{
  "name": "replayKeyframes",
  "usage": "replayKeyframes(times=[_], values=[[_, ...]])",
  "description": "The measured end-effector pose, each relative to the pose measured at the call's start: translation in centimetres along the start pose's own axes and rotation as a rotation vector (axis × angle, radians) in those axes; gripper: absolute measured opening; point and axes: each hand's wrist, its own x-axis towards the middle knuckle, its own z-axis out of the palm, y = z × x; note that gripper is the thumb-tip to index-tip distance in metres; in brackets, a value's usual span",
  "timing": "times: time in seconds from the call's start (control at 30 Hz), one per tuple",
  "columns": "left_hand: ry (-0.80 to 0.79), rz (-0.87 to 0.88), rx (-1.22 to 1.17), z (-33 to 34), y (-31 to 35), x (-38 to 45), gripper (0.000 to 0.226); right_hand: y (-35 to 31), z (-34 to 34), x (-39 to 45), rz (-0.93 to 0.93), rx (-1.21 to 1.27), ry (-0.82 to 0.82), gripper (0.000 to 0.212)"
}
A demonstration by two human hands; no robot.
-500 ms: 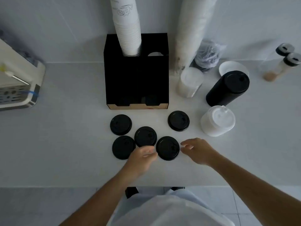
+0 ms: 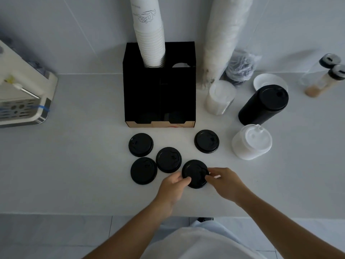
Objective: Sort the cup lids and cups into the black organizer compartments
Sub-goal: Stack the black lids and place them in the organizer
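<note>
Nearest black lid (image 2: 195, 173), at 6 o'clock from organizer (image 2: 159, 86) on surface (image 2: 84, 165). Left grip (image 2: 172, 186) and right grip (image 2: 223, 181) pinch opposite rims. Judged light, thin, flexible; hold rim.

five lids (image 2: 168, 159) on counter (image 2: 74, 165) before organizer (image 2: 159, 94)

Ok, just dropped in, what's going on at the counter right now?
A person is sorting black cup lids. Both hands are on the nearest lid: the left hand pinches its near-left edge, the right hand its right edge. Four more black lids lie flat on the counter in front of the black organizer, which already holds a tall stack of white paper cups in its back left slot.
</note>
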Motion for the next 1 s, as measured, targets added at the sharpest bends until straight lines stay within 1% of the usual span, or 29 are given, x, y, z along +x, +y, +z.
replayKeyframes(times=[0.07,0.1,0.27,0.33,0.43,0.47,0.5,0.53,0.57,0.7,0.8,0.9,1.0], values=[[-0.002,-0.008,-0.037,0.2,-0.2,-0.2,0.022,-0.1,0.0,-0.3,-0.028,0.003,0.021,0.024],[0.004,-0.01,-0.067,0.0,-0.3,-0.2,0.023,-0.3,0.0,-0.4,-0.04,0.001,0.026,0.025],[0.09,0.034,-0.17,-1.1,-0.4,-0.1,0.015,-2.0,0.3,-0.1,-0.097,-0.008,0.035,0.028],[0.138,0.054,-0.181,-1.9,-0.3,0.0,0.019,-3.4,0.5,0.3,-0.102,-0.004,0.029,0.027],[0.194,0.073,-0.145,-3.0,0.0,0.1,0.009,-5.2,0.9,1.1,-0.077,0.069,0.007,0.028],[0.218,0.073,-0.126,-3.4,0.0,0.2,0.019,-5.6,1.2,1.5,-0.075,0.08,-0.005,0.028],[0.24,0.07,-0.09,-3.8,0.0,0.5,0.037,-6.0,1.5,1.8,-0.076,0.083,-0.015,0.029],[0.256,0.068,-0.064,-4.0,0.0,0.5,0.046,-6.3,1.8,2.2,-0.08,0.085,-0.025,0.029],[0.272,0.076,-0.052,-4.2,0.1,0.6,0.048,-6.6,2.0,2.4,-0.081,0.087,-0.032,0.029],[0.314,0.081,-0.042,-4.7,0.5,0.8,0.04,-7.5,2.6,3.1,-0.094,0.071,-0.031,0.025],[0.296,0.098,-0.026,-4.7,1.0,0.5,0.023,-7.7,2.8,3.5,-0.122,0.037,-0.024,0.025],[0.295,0.077,-0.013,-4.8,1.4,0.8,0.029,-7.9,3.0,3.9,-0.14,0.023,-0.02,0.025],[0.291,0.072,0.08,-4.8,1.7,1.2,0.023,-8.0,3.1,4.1,-0.151,0.009,-0.029,0.026]])
